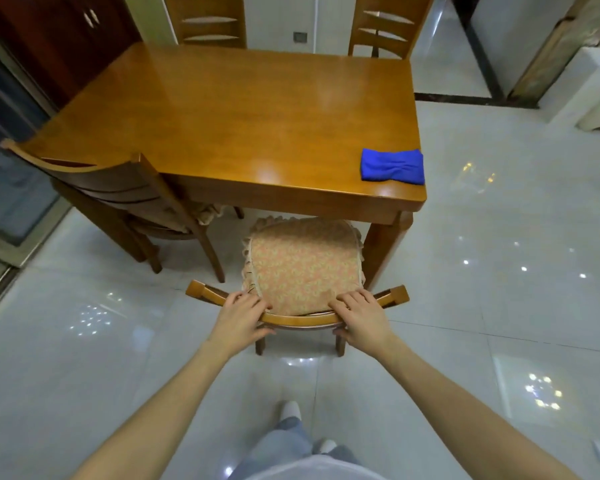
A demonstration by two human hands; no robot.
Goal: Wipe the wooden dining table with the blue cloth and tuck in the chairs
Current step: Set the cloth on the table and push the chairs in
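Note:
The wooden dining table [243,119] fills the middle of the view. A folded blue cloth [392,166] lies at its near right corner. Right in front of me stands a wooden chair [300,321] with a patterned cushion [303,265]; the front of its seat is under the table's near edge. My left hand [239,315] grips the curved top rail of the chair's back on the left, and my right hand [359,317] grips the same rail on the right, fingers over the top and thumbs below.
A second chair [118,195] stands at the table's near left side, angled and partly under it. Two more chairs [207,20] [388,26] stand at the far side. A dark cabinet [49,39] is at the back left, glass doors [0,168] on the left. Glossy tiled floor [499,271] surrounds it all.

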